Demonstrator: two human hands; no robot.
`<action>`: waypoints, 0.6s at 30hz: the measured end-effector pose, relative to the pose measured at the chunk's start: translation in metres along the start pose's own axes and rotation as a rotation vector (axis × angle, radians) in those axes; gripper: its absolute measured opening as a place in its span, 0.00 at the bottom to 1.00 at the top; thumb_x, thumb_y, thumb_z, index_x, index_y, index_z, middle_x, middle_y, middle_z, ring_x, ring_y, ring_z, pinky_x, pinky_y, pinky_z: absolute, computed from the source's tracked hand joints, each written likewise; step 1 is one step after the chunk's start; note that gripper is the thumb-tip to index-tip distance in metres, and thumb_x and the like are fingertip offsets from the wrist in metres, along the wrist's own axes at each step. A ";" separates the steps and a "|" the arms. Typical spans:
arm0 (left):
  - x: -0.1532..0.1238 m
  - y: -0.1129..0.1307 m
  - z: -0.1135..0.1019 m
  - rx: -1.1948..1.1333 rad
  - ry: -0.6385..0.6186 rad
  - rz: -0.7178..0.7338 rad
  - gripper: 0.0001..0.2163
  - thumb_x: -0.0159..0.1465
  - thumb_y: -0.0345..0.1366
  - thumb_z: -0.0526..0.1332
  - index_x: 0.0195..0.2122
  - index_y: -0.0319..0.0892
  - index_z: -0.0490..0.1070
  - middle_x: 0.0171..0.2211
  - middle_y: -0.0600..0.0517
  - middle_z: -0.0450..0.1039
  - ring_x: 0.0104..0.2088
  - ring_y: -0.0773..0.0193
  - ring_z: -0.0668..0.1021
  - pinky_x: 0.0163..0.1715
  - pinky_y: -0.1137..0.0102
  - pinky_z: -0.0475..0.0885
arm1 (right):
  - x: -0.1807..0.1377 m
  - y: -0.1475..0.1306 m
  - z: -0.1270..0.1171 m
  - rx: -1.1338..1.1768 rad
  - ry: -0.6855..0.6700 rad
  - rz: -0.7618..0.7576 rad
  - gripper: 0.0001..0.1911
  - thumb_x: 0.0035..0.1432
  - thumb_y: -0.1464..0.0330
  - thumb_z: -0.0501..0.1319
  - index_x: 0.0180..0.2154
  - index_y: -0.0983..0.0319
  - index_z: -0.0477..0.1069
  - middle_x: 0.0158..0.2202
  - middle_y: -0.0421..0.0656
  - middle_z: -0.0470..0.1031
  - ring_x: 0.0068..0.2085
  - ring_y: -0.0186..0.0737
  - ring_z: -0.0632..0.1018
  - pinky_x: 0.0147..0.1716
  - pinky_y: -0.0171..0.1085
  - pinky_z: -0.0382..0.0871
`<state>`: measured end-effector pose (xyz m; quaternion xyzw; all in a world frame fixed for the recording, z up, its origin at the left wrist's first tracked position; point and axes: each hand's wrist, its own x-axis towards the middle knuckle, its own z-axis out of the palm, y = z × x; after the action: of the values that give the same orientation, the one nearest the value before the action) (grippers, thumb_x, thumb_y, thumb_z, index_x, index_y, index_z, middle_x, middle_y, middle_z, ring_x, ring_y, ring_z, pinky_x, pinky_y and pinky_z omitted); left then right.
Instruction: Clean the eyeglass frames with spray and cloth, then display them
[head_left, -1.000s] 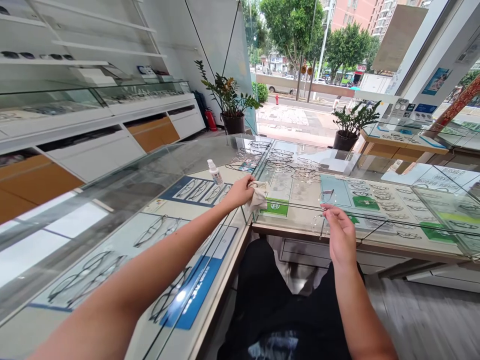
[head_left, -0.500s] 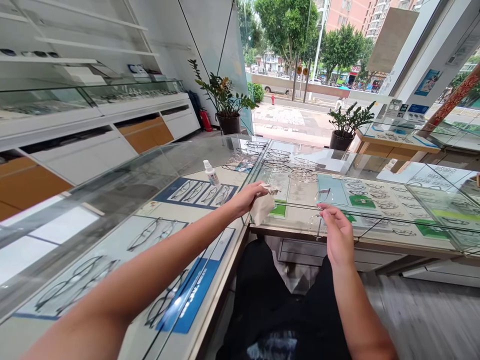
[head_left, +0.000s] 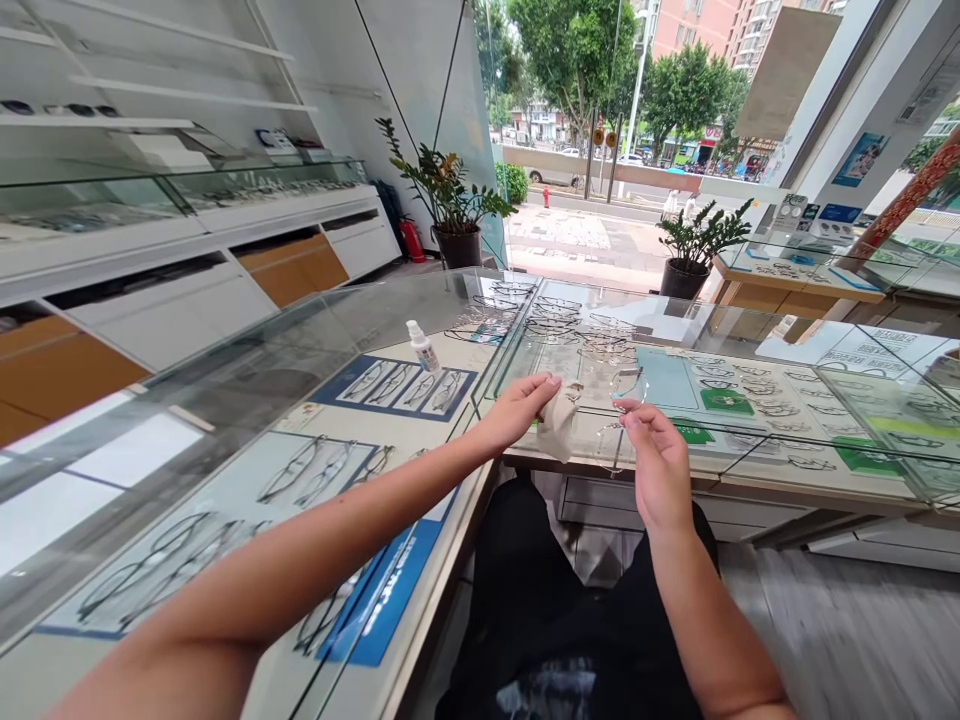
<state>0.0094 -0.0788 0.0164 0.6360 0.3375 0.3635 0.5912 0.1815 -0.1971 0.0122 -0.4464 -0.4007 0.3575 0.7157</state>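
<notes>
A small white plastic spray bottle (head_left: 423, 348) stands on the clear glass top of a long display counter (head_left: 307, 350), and to its right, nearer the person's body, both bare hands are at work. The left hand (head_left: 517, 412), the closer of the two to the bottle, has its thumb and fingers pinched on a soft, pale beige cloth (head_left: 556, 428), which hangs down from the fingertips. Farther right of the bottle, the right hand (head_left: 658, 455) grips a pair of thin-rimmed eyeglasses with clear round lenses (head_left: 630, 386) by the fingertips near the middle, the frame turned so one lens sits above the other. Cloth and eyeglasses are close together, with a narrow gap between them. Just in front of the bottle, under the glass, lies a dark-blue-bordered card with four pale panels (head_left: 397, 388), each showing spectacles. Beyond the bottle, past the counter, a leafy green plant in a dark round pot (head_left: 457, 245) stands by the window.
</notes>
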 end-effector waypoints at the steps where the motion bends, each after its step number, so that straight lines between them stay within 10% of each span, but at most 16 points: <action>1: -0.002 0.001 0.002 0.034 0.009 0.027 0.22 0.62 0.57 0.63 0.27 0.43 0.63 0.23 0.57 0.59 0.24 0.68 0.63 0.26 0.71 0.61 | 0.000 0.000 0.003 0.000 -0.004 -0.002 0.12 0.58 0.57 0.69 0.30 0.56 0.76 0.45 0.44 0.82 0.54 0.49 0.77 0.54 0.46 0.67; 10: -0.005 0.002 0.006 -0.039 -0.016 -0.116 0.12 0.62 0.45 0.61 0.40 0.42 0.68 0.27 0.57 0.66 0.25 0.67 0.67 0.25 0.73 0.61 | 0.001 0.005 0.007 -0.019 -0.020 -0.001 0.12 0.59 0.57 0.69 0.30 0.57 0.76 0.45 0.44 0.82 0.53 0.47 0.77 0.53 0.45 0.67; 18: -0.014 0.008 0.014 -0.121 -0.067 -0.050 0.26 0.55 0.51 0.73 0.45 0.40 0.67 0.34 0.52 0.77 0.29 0.66 0.77 0.30 0.72 0.70 | 0.002 0.010 0.008 0.022 0.034 -0.017 0.11 0.58 0.58 0.70 0.30 0.58 0.76 0.45 0.44 0.82 0.52 0.47 0.78 0.53 0.44 0.67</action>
<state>0.0142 -0.0982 0.0231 0.6022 0.3107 0.3471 0.6483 0.1739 -0.1889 0.0052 -0.4413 -0.3884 0.3483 0.7301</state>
